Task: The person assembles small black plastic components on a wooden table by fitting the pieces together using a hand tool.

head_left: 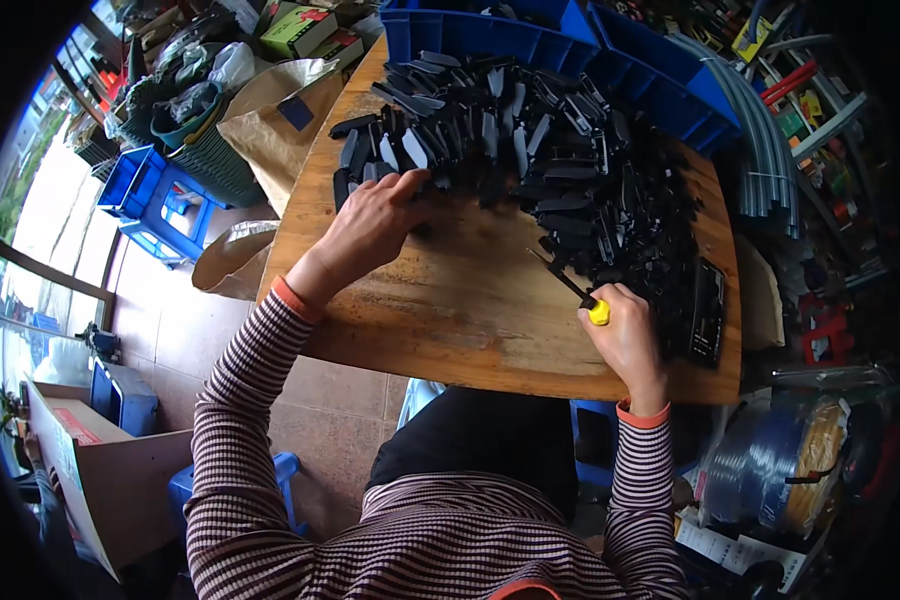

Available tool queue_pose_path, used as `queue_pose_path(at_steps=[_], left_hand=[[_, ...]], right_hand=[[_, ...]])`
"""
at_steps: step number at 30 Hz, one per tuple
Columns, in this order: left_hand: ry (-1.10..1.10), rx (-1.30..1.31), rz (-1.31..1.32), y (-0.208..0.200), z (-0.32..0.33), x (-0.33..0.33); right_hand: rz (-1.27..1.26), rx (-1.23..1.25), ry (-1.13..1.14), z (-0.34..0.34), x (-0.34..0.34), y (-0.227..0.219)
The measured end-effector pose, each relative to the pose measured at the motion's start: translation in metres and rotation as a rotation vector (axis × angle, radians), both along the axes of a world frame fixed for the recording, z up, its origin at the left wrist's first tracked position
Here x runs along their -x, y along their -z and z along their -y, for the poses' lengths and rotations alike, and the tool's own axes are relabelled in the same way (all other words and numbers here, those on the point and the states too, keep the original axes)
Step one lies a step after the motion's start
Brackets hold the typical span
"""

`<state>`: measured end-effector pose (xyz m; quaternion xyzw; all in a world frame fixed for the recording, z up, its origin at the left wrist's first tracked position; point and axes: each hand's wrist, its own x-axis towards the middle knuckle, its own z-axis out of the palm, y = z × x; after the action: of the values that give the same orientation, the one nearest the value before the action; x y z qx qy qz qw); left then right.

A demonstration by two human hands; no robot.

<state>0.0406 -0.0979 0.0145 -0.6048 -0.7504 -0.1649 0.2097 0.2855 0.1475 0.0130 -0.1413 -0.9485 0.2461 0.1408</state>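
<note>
My left hand (375, 222) is at the near left edge of a heap of black plastic pieces (570, 205) on the wooden table. Its fingers are bent and closed together; a dark shape shows beneath them, too blurred to make out. In my right hand (625, 335) is a screwdriver (598, 312) with a yellow handle, my fingers wrapped round it. Its dark shaft points up and left, toward the near edge of the heap. The pieces are mostly long and narrow, with smaller bits toward the right.
Blue plastic bins (490, 38) stand along the far edge of the wooden table (440, 330). A flat black item (708, 310) lies at the right edge. Brown paper bags (270, 125) and a blue stool (160, 205) are at the left. Grey tubing (765, 150) stands at the right.
</note>
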Motion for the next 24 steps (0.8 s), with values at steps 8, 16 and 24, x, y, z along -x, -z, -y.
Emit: queue_pose_path(at_steps=[8,16,24], left_hand=[[0.237,0.118,0.738,-0.006,-0.045,-0.045],[0.231,-0.013,0.659,0.015,-0.073,-0.061],[0.274,0.077,0.950,0.007,-0.036,-0.095]], right_hand=[[-0.133,0.044,0.029,-0.009,-0.001,-0.008],[-0.090,0.278,0.116,-0.012,-0.016,-0.011],[-0.284,0.108,-0.010,-0.001,-0.001,-0.014]])
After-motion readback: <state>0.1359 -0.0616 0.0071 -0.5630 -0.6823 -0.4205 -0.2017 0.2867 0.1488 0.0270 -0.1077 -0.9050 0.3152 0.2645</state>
